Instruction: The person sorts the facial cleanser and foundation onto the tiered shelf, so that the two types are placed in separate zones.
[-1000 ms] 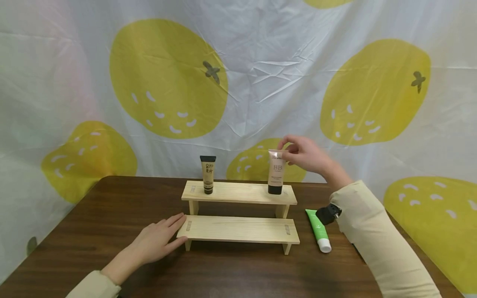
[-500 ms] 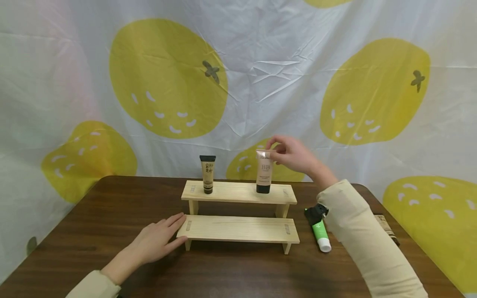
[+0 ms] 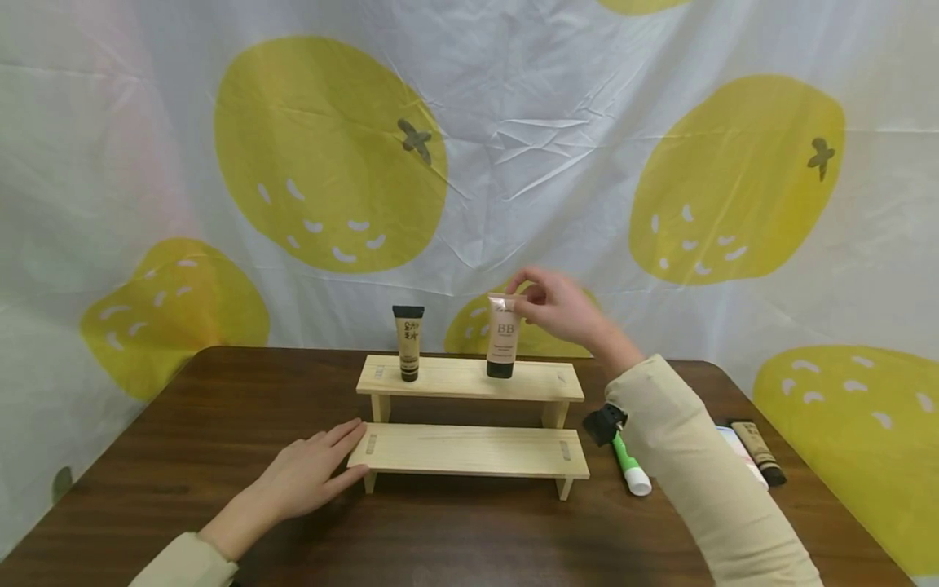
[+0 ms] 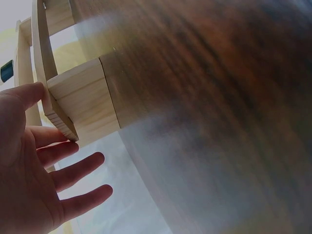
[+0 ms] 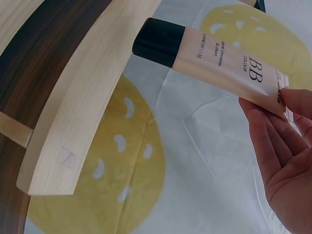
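My right hand point(image 3: 557, 306) pinches the flat top end of a pink BB cream tube point(image 3: 504, 336), black cap down. The tube is upright over the upper step of a pale wooden two-step rack point(image 3: 455, 379); whether its cap touches the board I cannot tell. In the right wrist view the BB cream tube point(image 5: 224, 68) slants, its cap near the board's edge. To its left on that step stands a gold tube point(image 3: 409, 346) with black ends. My left hand point(image 3: 301, 473) rests against the left end of the lower step, fingers extended; its thumb and index finger touch the wood point(image 4: 83, 102).
On the dark wooden table point(image 3: 183, 440), right of the rack, lies a green tube point(image 3: 629, 469) with a white cap, partly behind my right wrist. Farther right lie a white-and-pink item point(image 3: 741, 452), partly covered by my sleeve, and another gold tube point(image 3: 759, 452). A lemon-print curtain point(image 3: 499, 163) hangs behind.
My right hand has moved left along the upper step with the BB cream tube, closer to the standing gold tube. Items at the far right have come into sight. My left hand stays put.
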